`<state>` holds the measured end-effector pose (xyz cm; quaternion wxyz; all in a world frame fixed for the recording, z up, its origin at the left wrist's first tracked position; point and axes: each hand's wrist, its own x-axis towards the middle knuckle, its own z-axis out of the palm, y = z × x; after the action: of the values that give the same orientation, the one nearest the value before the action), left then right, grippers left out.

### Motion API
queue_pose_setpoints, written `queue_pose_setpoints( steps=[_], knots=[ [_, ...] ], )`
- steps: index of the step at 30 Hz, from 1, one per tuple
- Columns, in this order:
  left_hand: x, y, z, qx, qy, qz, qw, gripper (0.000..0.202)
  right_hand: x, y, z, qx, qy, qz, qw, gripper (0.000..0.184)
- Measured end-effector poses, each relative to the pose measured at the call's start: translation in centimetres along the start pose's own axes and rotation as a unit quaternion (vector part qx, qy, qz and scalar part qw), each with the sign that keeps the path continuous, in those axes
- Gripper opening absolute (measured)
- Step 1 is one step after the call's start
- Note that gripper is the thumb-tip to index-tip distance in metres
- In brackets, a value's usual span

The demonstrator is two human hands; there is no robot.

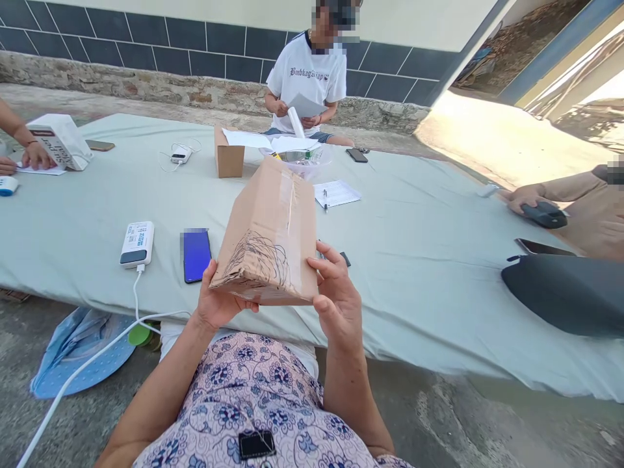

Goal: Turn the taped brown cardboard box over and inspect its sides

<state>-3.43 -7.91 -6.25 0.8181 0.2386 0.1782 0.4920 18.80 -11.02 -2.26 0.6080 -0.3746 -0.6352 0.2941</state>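
Note:
A brown cardboard box (271, 234) with clear tape along its top seam and black scribbles on its near end is held up above the pale green sheet (414, 260). My left hand (218, 300) grips the box's near left corner from below, fingers curled under it. On the near right side my right hand (336, 294) clasps the box, thumb on the taped face. The box tilts away from me.
A white power bank (137, 244) with a cable and a blue-screened phone (196, 254) lie left of the box. Farther off stand a small cardboard box (229, 158), a bowl (301, 158), a paper with a pen (336, 193). A person sits opposite holding papers; other people's hands show left and right. A black bag (565, 292) lies right.

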Motion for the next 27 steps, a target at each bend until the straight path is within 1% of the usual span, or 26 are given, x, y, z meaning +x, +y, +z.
queue_pose_setpoints(
  steps=[2,5,7,10,11,13,15,19,24,27],
  knots=[
    [0.0,0.0,-0.2,-0.014,-0.011,-0.019,1.000,0.061,-0.2,0.1,-0.1,0.002,-0.013,-0.018,1.000,0.050],
    [0.0,0.0,-0.6,-0.017,-0.027,-0.025,0.999,0.061,-0.3,0.3,-0.5,-0.008,-0.024,-0.029,0.999,0.052],
    [-0.1,0.1,-0.9,-0.010,-0.041,-0.027,0.999,0.062,-0.3,0.4,-0.9,-0.022,-0.031,-0.022,0.999,0.064],
    [-0.1,0.2,-1.3,-0.003,-0.066,-0.046,0.997,0.062,-0.3,0.6,-1.5,-0.025,-0.049,-0.013,0.998,0.095],
    [-0.1,0.2,-1.4,-0.003,-0.072,-0.054,0.996,0.061,-0.3,0.7,-1.7,-0.022,-0.055,-0.011,0.998,0.102],
    [-0.2,0.2,-1.6,0.002,-0.077,-0.070,0.995,0.059,-0.2,0.9,-2.0,-0.017,-0.054,-0.004,0.998,0.106],
    [-0.3,0.1,-1.9,0.012,-0.076,-0.080,0.994,0.059,0.1,1.3,-2.3,-0.002,-0.028,0.008,1.000,0.104],
    [-0.7,-0.3,-2.4,0.050,-0.077,-0.106,0.990,0.068,0.7,1.8,-2.9,0.042,0.072,0.031,0.996,0.097],
    [-0.4,-0.5,-3.0,0.057,-0.102,-0.157,0.981,0.074,0.9,2.0,-3.7,0.037,0.224,0.058,0.972,0.068],
    [0.2,-0.4,-3.0,0.061,-0.098,-0.198,0.973,0.081,0.8,2.5,-4.2,0.023,0.278,0.066,0.958,0.050]
  ],
)
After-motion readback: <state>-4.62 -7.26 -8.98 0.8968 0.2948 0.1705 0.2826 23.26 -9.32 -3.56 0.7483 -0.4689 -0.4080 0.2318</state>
